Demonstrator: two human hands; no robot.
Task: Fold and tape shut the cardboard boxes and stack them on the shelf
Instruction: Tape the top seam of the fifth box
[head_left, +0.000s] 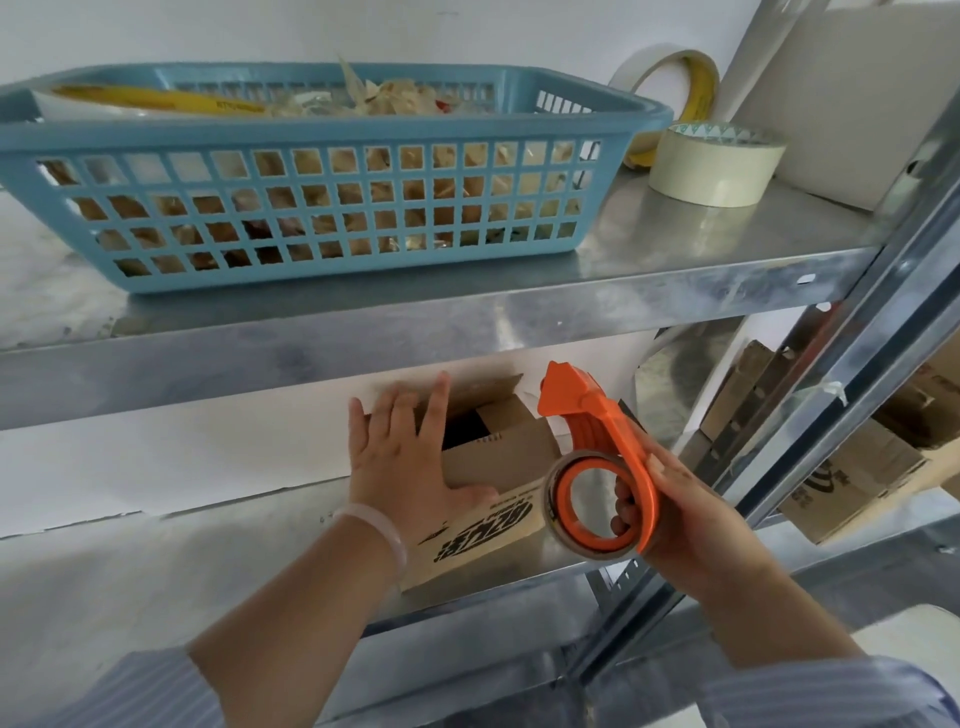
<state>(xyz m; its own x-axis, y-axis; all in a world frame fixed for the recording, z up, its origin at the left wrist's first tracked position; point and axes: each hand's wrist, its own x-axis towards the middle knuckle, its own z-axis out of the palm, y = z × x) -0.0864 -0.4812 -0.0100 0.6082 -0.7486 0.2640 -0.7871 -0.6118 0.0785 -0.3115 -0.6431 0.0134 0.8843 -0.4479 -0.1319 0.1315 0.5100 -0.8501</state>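
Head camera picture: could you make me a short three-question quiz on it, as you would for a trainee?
1. True or false: the brown cardboard box is already taped shut.
2. Which hand grips the orange plastic tape dispenser? A left, B right.
3. Fill in: the blue plastic lattice basket stands on the ___ steel shelf.
Key: 1 false, a flap stands open. 2 B, the right hand. 3 upper.

Noted far left: blue lattice basket (311, 150) holding crumpled scraps (395, 98); just right, an upright tape roll (698, 85) and, nearer, a flat tape roll (711, 174).
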